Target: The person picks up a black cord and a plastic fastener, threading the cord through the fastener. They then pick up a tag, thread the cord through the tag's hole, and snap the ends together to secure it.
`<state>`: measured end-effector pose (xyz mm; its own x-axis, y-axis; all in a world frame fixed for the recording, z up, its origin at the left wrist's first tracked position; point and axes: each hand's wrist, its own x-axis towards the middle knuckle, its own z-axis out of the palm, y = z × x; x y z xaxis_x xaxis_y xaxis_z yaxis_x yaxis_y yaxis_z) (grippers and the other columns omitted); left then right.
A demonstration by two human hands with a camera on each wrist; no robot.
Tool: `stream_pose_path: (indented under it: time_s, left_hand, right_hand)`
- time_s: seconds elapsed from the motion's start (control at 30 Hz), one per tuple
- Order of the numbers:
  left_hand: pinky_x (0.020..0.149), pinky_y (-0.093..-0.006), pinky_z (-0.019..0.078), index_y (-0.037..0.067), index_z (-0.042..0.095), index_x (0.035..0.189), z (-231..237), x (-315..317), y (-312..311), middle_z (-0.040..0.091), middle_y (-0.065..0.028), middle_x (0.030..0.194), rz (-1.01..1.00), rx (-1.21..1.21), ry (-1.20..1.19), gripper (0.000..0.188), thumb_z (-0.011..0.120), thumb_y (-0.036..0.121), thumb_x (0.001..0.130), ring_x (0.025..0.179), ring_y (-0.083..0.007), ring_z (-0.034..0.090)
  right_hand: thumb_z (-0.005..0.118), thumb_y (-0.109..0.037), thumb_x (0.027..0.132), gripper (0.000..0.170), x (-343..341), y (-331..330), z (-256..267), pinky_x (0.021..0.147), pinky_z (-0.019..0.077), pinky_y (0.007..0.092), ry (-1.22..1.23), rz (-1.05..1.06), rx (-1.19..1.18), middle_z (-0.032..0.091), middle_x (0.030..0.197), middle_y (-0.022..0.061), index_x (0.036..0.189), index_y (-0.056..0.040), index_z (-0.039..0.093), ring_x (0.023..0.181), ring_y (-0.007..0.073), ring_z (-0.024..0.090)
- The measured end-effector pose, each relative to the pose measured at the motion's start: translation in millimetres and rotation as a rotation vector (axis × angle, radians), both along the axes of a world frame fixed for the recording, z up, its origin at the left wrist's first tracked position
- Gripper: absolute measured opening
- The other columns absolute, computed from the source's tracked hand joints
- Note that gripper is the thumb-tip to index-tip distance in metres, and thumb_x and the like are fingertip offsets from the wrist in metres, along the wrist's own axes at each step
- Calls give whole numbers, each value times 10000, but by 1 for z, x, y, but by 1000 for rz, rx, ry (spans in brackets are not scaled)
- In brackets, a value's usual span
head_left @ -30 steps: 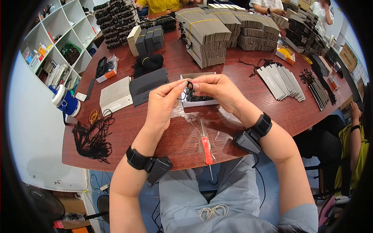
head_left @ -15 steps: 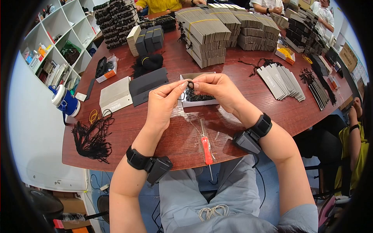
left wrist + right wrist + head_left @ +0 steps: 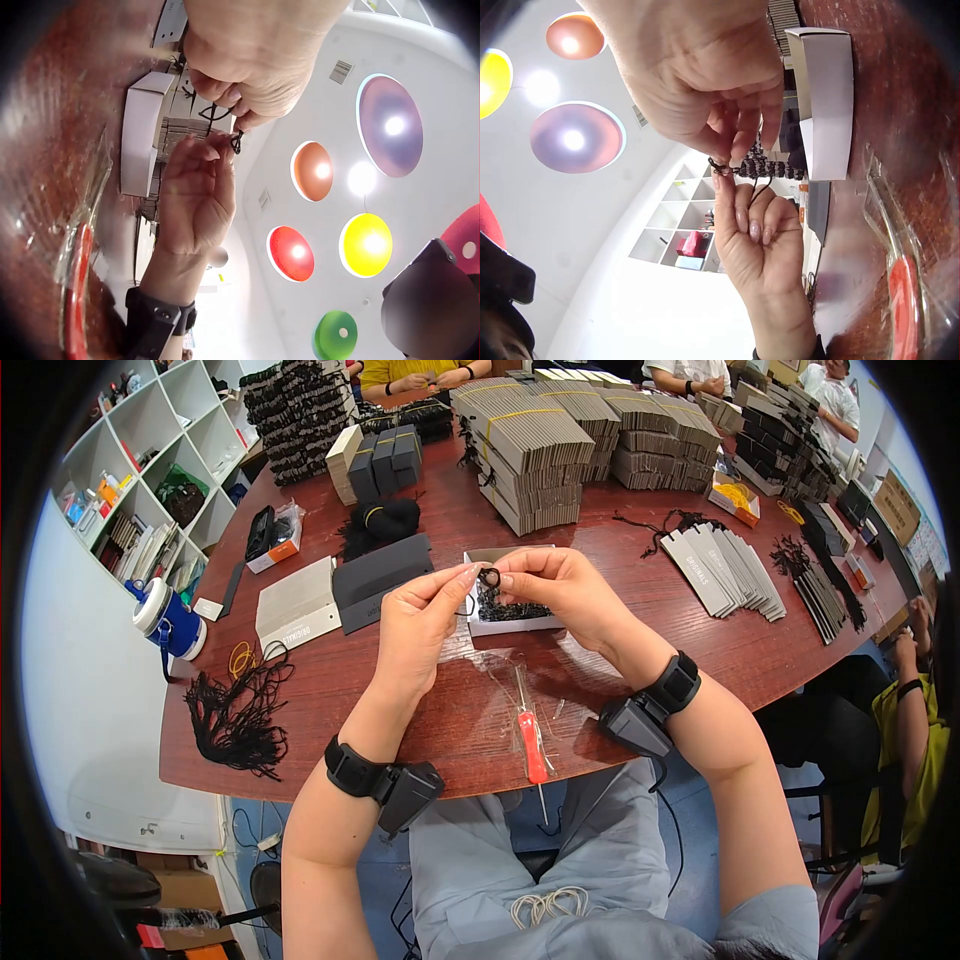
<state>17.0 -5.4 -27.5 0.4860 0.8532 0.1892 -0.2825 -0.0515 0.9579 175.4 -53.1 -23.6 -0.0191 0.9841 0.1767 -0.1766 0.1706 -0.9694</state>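
My left hand [image 3: 425, 622] and right hand [image 3: 575, 598] meet over the near side of a white box [image 3: 515, 627]. A short black cord [image 3: 489, 579] with a small loop is pinched at the fingertips of both. In the left wrist view, the knotted cord [image 3: 237, 142] shows between the two hands, and another loop hangs from the left fingers. From the right wrist, the cord end [image 3: 715, 164] pokes out past the pinching fingertips. Small black pieces [image 3: 510, 608] fill the box below. Part of the cord is hidden by the fingers.
A red-handled tool [image 3: 533, 745] in clear plastic lies at the near table edge. Black cords [image 3: 238, 720] lie left, beside a beige card [image 3: 300, 608]. Grey tags [image 3: 722, 575] fan out at right; tall stacks [image 3: 530, 455] stand behind. A blue-and-white jug [image 3: 170, 618] stands left.
Both hands stay almost in place, with only slight finger movement; the cord's loop looks a little rounder. Across the table, a person in yellow has brought their hands into view.
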Motion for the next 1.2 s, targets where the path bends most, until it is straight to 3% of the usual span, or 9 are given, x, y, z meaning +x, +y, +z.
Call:
stream_pose_path:
  time_s: [0.03,0.27,0.53,1.03,1.2]
  left_hand:
    - [402,-131,232,11,596,942,0,0,0,579,30,736,-7,14,9,193,532,143,817,469,26,316]
    - [403,-129,234,10,591,927,-1,-2,6,568,21,718,51,95,-51,195,511,160,832,456,8,334]
    - [356,-138,305,2,506,873,8,-3,5,595,-88,732,58,67,-76,199,463,196,859,444,-69,496]
    - [341,-151,330,25,393,889,7,-3,1,579,-105,670,114,170,-136,189,367,212,896,413,-79,489]
    - [350,-147,338,30,386,894,9,-4,-1,598,-128,727,120,215,-114,178,366,207,896,415,-69,483]
  right_hand:
    - [590,-110,768,143,0,0,0,623,425,188,3,5,-2,585,752,17,861,-1,593,677,60,517]
    - [597,-113,765,140,-1,0,0,624,425,191,-13,20,4,583,753,21,848,0,591,670,63,518]
    - [599,-112,763,131,-1,0,0,609,413,188,-69,28,28,584,741,18,834,-1,595,661,62,512]
    - [600,-116,758,135,-1,-1,1,661,421,207,-36,99,62,570,790,20,833,-3,606,714,74,518]
    - [613,-152,756,171,-1,-1,1,652,435,198,12,64,-8,594,783,17,859,-15,614,704,65,526]
